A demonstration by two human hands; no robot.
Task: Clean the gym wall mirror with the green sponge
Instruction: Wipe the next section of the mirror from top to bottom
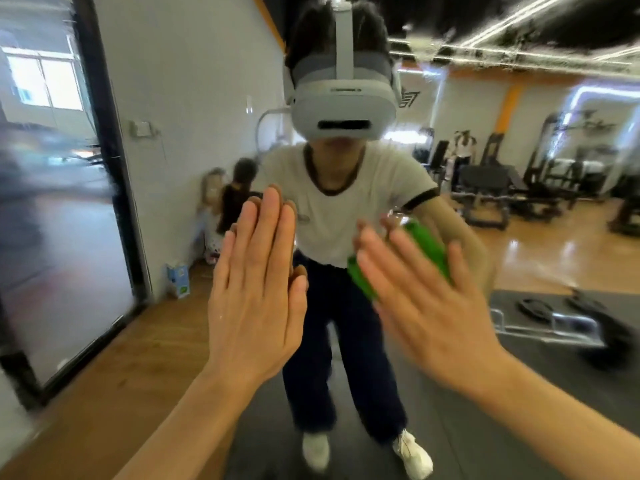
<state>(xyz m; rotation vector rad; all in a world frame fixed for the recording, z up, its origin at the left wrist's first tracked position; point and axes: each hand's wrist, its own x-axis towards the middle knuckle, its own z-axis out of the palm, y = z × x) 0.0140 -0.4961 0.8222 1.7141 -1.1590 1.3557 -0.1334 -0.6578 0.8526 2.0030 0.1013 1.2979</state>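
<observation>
The right hand, fingers spread, presses the soft green sponge flat against the reflective wall mirror, seemingly mid-wipe, while the empty, flat left hand braces beside it.

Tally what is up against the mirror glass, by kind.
Bare hands: 2 (left hand flat on the glass, right hand pressing the sponge)
Green sponge: 1
Total: 3

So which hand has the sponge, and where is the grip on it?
The right hand presses the green sponge flat under its palm and fingers, against the mirror. The left hand holds nothing.
</observation>
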